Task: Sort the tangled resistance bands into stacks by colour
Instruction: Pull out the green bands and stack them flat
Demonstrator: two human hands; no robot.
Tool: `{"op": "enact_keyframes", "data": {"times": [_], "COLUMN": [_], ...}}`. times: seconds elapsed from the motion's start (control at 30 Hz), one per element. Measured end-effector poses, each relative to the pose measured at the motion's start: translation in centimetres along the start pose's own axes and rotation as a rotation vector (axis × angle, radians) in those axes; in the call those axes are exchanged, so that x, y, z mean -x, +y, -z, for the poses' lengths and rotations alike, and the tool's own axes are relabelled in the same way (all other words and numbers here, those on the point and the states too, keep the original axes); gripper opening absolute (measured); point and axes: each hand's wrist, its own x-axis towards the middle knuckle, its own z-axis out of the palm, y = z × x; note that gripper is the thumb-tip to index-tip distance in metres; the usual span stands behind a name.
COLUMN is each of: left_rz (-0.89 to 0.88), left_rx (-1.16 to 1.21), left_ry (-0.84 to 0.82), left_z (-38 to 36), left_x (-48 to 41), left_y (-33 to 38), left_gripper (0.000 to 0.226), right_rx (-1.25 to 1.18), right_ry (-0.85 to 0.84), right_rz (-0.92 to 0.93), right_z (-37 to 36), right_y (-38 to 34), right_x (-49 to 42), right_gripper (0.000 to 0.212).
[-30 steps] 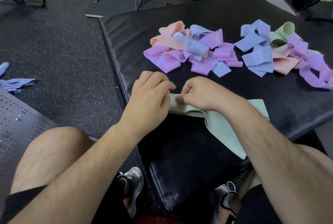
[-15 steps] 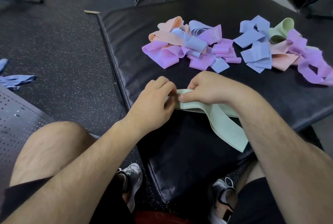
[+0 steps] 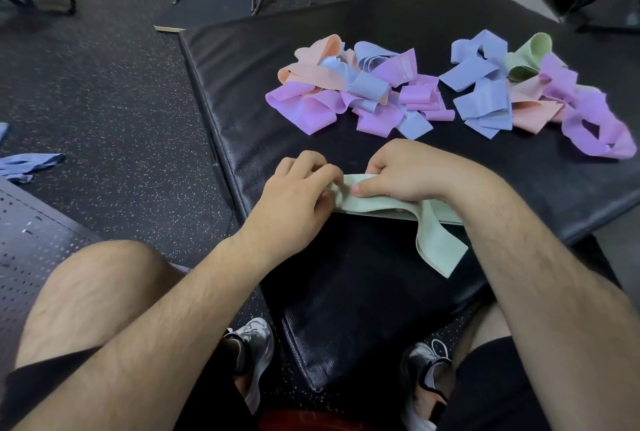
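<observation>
Both hands pinch the same folded end of the mint-green band [image 3: 440, 250], and they sit closer together than a second ago. The left hand [image 3: 298, 198] curls its fingers onto the band's left tip. The right hand [image 3: 408, 174] clamps the fold between thumb and bent fingers. The loop hanging off the near edge of the black mat [image 3: 242, 84] is shorter than it was, and more of the band lies folded flat under the right wrist. Further back on the mat, the left tangle [image 3: 349, 91] of peach, purple and blue bands and the right tangle [image 3: 519, 94], which also holds a green one, lie as before. A blue cloth [image 3: 31, 164] lies on the speckled floor, well off to the left.
</observation>
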Motion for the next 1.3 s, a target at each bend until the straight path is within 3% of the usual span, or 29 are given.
{"op": "enact_keyframes", "data": {"times": [0.17, 0.5, 0.63, 0.73, 0.9, 1.3], "left_rz": [-0.036, -0.003, -0.079, -0.162, -0.059, 0.002], "left_rx": [-0.004, -0.090, -0.169, -0.076, 0.134, 0.200], "left_ry": [-0.001, 0.020, 0.003, -0.094, -0.207, -0.240], "left_z": [0.0, 0.2, -0.3, -1.2, -1.3, -1.2], "left_x": [0.0, -0.2, -0.9, -1.9, -2.9, -3.1], "left_y": [-0.2, 0.6, 2.0, 2.5, 3.3, 2.8], "left_gripper": [0.026, 0.019, 0.041, 0.052, 0.049, 0.045], "right_rx": [-0.039, -0.067, -0.056, -0.050, -0.042, -0.003], "right_ry": [0.022, 0.089, 0.092, 0.105, 0.125, 0.097], "right_rz": [0.011, -0.016, -0.016, -0.004, 0.004, -0.010], "right_z": [1.8, 0.1, -0.1, -0.3, -0.5, 1.1], "right_y": [0.9, 2.3, 2.4, 2.5, 2.8, 4.3], "right_x": [0.8, 0.3, 0.2, 0.2, 0.4, 1.9], "right_gripper": [0.029, 0.027, 0.029, 0.027, 0.021, 0.025]}}
